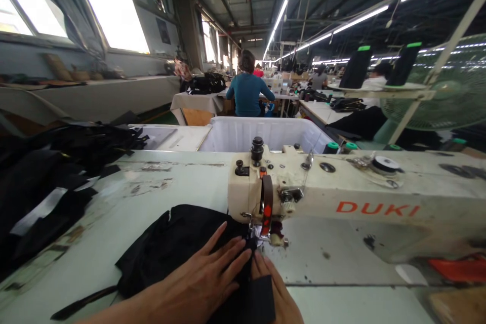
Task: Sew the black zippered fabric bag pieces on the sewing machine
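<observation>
Black fabric (178,238) lies on the sewing machine table, with its right edge under the needle area of a cream sewing machine (322,187) marked DUKI. Flat on this fabric rests my left hand (205,273), fingers spread and pointing toward the presser foot (258,233). Just right of it, my right hand (279,288) has its fingers together at the fabric's edge, close to the foot. A black flap covers part of that hand, and its thumb is hidden. A narrow black strip (85,304) trails off the fabric at lower left.
A pile of black pieces (56,177) sits on the left. Behind the machine stands a white plastic bin (261,129). Thread cones (357,68) and a fan (444,86) are at right. A person in a blue top (246,93) sits ahead, facing away.
</observation>
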